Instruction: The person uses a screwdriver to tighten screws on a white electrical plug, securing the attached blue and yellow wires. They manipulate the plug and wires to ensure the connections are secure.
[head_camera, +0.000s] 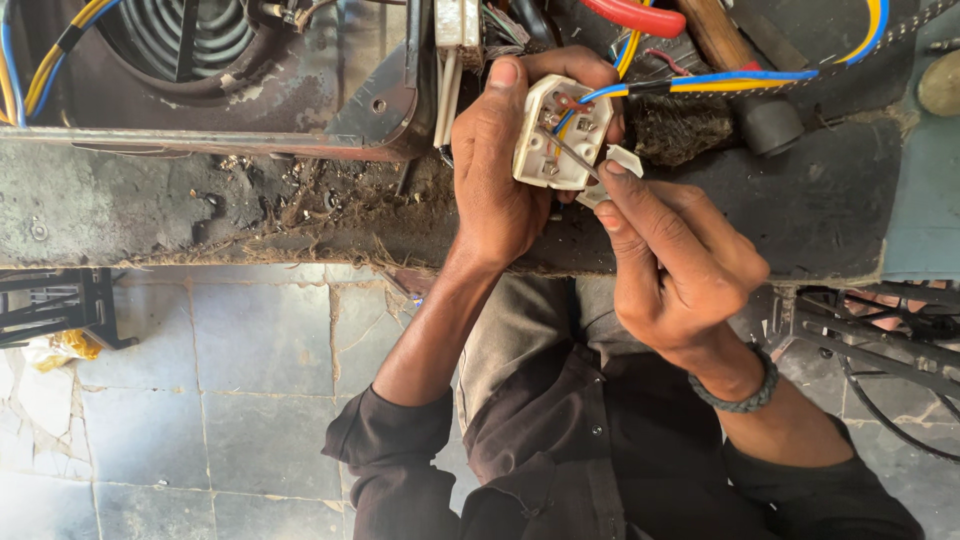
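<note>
My left hand grips an opened white electrical plug, its inner terminals facing me. A blue and yellow wire runs from the right into the plug. My right hand pinches a thin metal screwdriver, whose tip rests on a terminal inside the plug. A small white plastic piece sits against the fingertips of that hand. There is a braided band on my right wrist. Both hands are over the edge of a dark, dirty workbench.
On the bench lie a fan grille in a metal housing, red-handled pliers, a wooden handle and more blue and yellow wires. Black metal frames stand on the tiled floor at both sides.
</note>
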